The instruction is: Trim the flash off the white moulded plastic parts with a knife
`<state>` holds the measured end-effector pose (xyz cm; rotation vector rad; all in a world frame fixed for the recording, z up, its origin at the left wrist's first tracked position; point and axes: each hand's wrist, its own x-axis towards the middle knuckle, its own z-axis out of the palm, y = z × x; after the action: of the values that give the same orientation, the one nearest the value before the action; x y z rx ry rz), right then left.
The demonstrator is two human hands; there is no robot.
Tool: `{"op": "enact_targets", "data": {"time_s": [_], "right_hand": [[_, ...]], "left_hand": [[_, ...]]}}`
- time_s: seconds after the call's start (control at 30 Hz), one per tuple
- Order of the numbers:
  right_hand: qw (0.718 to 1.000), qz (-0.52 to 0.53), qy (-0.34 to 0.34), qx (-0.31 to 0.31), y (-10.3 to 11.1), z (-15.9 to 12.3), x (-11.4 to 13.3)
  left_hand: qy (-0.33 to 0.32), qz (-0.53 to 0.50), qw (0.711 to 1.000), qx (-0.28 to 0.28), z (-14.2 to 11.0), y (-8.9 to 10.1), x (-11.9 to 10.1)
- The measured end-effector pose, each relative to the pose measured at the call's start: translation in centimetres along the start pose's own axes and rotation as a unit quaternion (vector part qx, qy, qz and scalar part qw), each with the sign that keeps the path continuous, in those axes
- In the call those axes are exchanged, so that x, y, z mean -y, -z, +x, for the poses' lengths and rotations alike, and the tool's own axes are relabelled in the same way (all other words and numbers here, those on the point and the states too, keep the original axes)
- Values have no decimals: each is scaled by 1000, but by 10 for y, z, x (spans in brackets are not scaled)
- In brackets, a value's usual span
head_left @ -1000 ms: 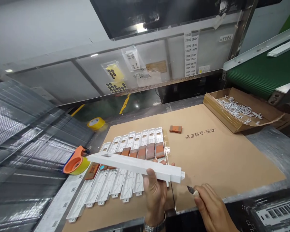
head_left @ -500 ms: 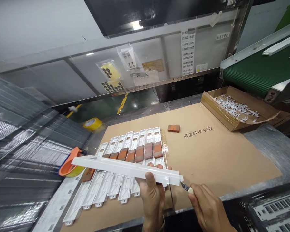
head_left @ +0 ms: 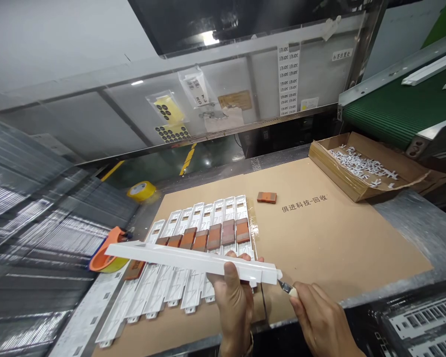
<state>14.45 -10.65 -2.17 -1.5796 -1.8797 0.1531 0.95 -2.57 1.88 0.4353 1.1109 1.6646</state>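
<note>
A long white plastic part (head_left: 193,259) is gripped in my left hand (head_left: 232,297), thumb on the near side and fingertips curling over behind it. It lies slantwise, its far end reaching left above the row of parts. My right hand (head_left: 321,315) is closed round the pale handle of a small knife (head_left: 288,288). The blade's tip is at the right end of the white part, by a small projecting tab; whether it touches I cannot tell. Behind and below, several similar white plastic parts (head_left: 191,292) lie side by side, with orange-brown blocks (head_left: 214,237) across them.
One orange-brown block (head_left: 266,197) lies alone on the cardboard sheet (head_left: 342,238). At the right, a cardboard box (head_left: 332,171) holds small white scraps, below a green conveyor (head_left: 386,111). Yellow tape (head_left: 141,191) and an orange tape dispenser (head_left: 107,250) are at the left.
The far left end of the white part has dipped slightly and shifted a little left. Both hands keep nearly the same place and grip, the knife still at the part's right end.
</note>
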Motion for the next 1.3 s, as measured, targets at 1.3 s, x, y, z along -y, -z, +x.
{"op": "enact_targets", "data": {"time_s": [1.3], "right_hand": [[980,162,5,112,21,4,-63]], "left_hand": [[154,-107,910,369,-9,25,48]]}}
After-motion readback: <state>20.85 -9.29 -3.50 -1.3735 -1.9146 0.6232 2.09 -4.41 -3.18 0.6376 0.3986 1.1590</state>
